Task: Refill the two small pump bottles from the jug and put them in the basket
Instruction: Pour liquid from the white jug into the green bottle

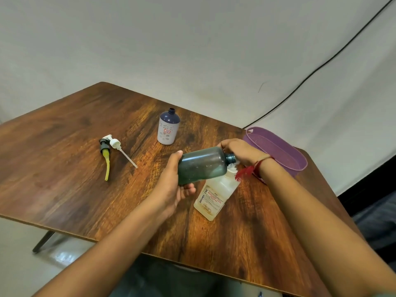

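Note:
My left hand (171, 185) grips the base of a dark green translucent bottle (201, 166), which lies sideways in the air with its open neck pointing right. My right hand (237, 151) curls over that bottle's shoulder and neck. Directly below stands the pale jug (214, 196) with yellowish liquid and a printed label; its white top is partly hidden under my right wrist. A second small bottle (168, 129), blue on top and white below, stands upright and uncapped further back. Two pump heads (111, 146) lie side by side at the left. The purple basket (278, 151) sits at the right edge.
The wooden table (75, 168) has bare surface at the front left and front right. Its back edge runs close to a grey wall, and a black cable (321, 65) hangs along the wall behind the basket. A red thread band is on my right wrist.

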